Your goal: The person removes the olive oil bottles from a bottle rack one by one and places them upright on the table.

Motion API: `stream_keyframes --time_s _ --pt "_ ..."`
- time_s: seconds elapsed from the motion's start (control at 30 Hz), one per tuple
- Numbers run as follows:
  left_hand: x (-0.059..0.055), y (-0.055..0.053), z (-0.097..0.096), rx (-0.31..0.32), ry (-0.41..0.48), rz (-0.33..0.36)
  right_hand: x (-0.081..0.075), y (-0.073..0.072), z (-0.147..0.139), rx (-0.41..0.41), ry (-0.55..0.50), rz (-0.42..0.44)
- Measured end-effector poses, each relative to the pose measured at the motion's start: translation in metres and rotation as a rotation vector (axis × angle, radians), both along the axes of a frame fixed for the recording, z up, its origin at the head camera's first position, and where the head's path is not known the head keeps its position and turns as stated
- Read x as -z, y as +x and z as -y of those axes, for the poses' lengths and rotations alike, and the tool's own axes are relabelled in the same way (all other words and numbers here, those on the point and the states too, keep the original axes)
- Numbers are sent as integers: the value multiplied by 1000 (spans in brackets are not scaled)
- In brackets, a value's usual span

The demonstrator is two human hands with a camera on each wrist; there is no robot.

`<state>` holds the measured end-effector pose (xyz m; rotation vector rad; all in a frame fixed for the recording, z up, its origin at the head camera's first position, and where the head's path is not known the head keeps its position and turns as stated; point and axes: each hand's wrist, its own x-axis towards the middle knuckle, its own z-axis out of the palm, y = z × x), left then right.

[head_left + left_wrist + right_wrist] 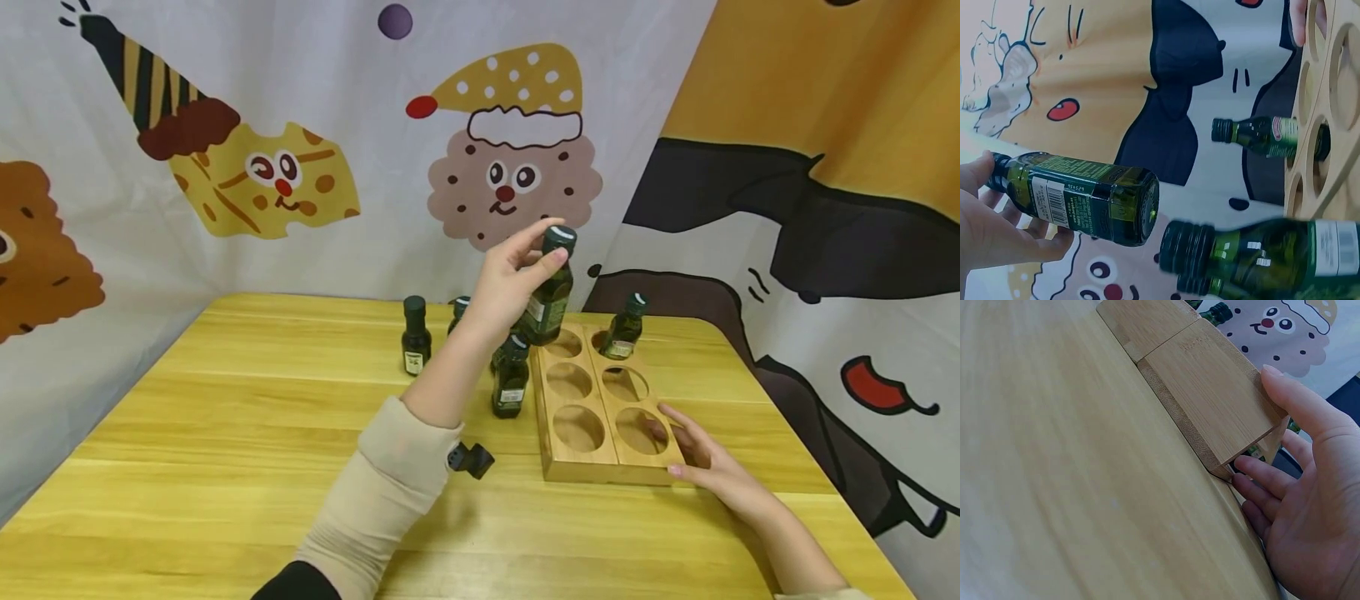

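My left hand pinches a dark green glass bottle by its cap and neck. The bottle hangs upright over the far left end of a wooden rack with round holes. In the left wrist view its label and base show on the held bottle. Another small green bottle stands tilted in the rack's far right hole. At the rack's near right corner, my right hand holds the wood between thumb and fingers; the right wrist view shows the thumb at the edge of the rack.
Left of the rack stand more green bottles: one close beside it, one partly behind my left forearm, and a darker bottle farther left. All are on the yellow wooden table. A printed cartoon curtain hangs behind.
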<state>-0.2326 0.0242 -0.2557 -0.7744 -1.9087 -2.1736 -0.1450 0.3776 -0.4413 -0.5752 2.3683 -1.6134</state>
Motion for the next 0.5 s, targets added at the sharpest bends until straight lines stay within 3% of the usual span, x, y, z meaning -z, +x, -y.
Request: stream_keyframes --time_s 0.23,0.5 --pt "-1 1 18 -10 44 35 1 0 -2 5 15 1" --pt "1 0 38 -64 17 33 1 -1 -2 8 34 -2"
